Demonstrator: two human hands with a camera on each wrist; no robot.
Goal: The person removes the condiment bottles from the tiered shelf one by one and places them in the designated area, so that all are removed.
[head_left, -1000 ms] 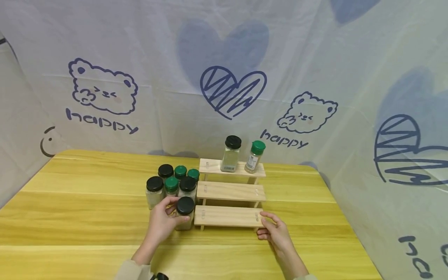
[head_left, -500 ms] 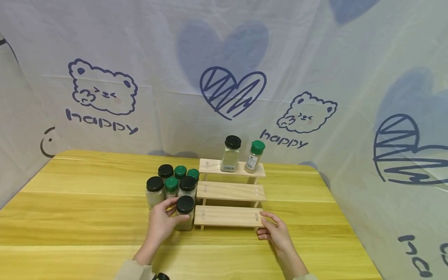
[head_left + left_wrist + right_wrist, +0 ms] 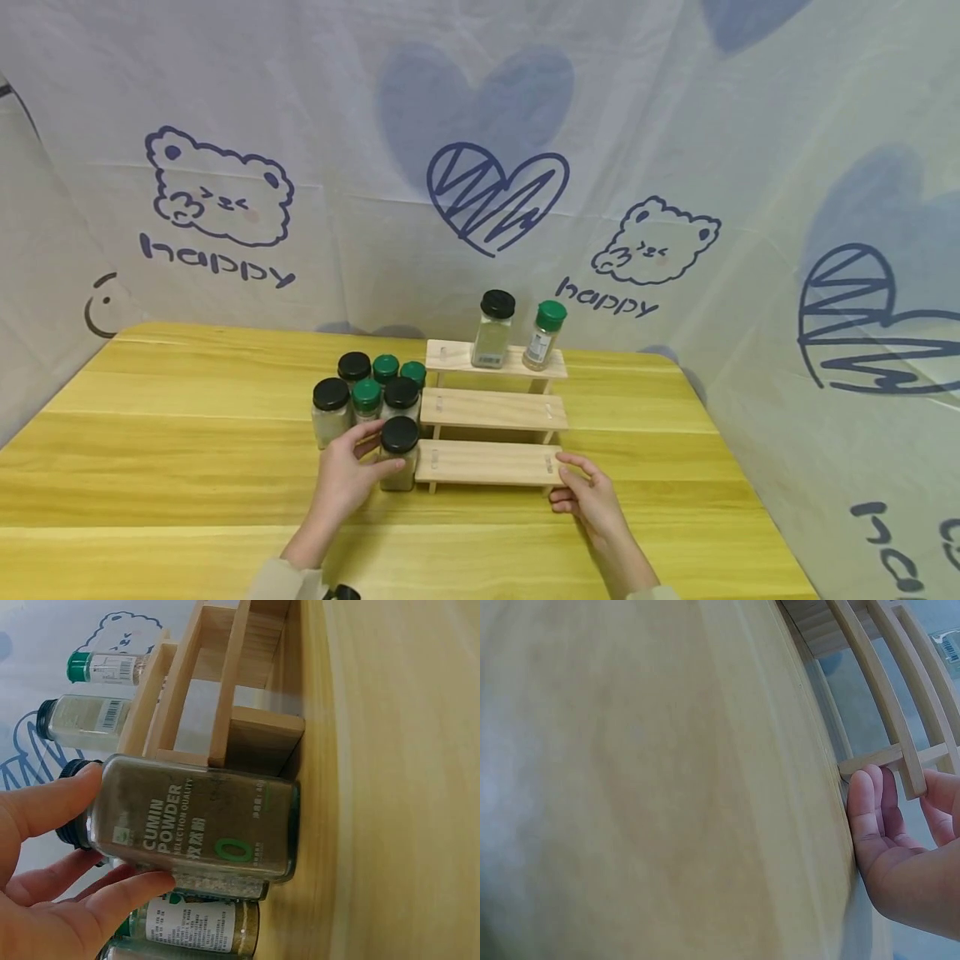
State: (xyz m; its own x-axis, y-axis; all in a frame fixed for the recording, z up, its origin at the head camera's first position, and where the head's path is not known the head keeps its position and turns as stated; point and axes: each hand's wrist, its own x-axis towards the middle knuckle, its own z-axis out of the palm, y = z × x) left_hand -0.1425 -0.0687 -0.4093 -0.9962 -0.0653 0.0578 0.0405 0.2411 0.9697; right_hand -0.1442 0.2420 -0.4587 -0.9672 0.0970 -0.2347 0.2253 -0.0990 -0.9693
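Note:
My left hand (image 3: 347, 473) holds a black-capped spice jar (image 3: 195, 814) labelled cumin powder, thumb and fingers on either side near its cap. Brown powder fills the clear jar, which stands upright at the left end of a three-step wooden rack (image 3: 487, 462). At the opposite end of the lowest step, my right hand (image 3: 594, 500) grips the rack. In the right wrist view its fingers (image 3: 862, 802) bend beside the step's leg, with the thumb side at the board's end. The lower two steps carry no jars.
On the top step stand a black-capped jar (image 3: 492, 337) and a green-capped bottle (image 3: 542, 346). Several more jars with black caps (image 3: 331, 394) and green caps (image 3: 367, 395) cluster left of the rack on the wooden table (image 3: 187, 467). A printed cloth (image 3: 337, 167) hangs behind.
The cumin jar in my left hand has shifted slightly up and right in the head view, towards the rack. My right hand keeps its place on the rack's end.

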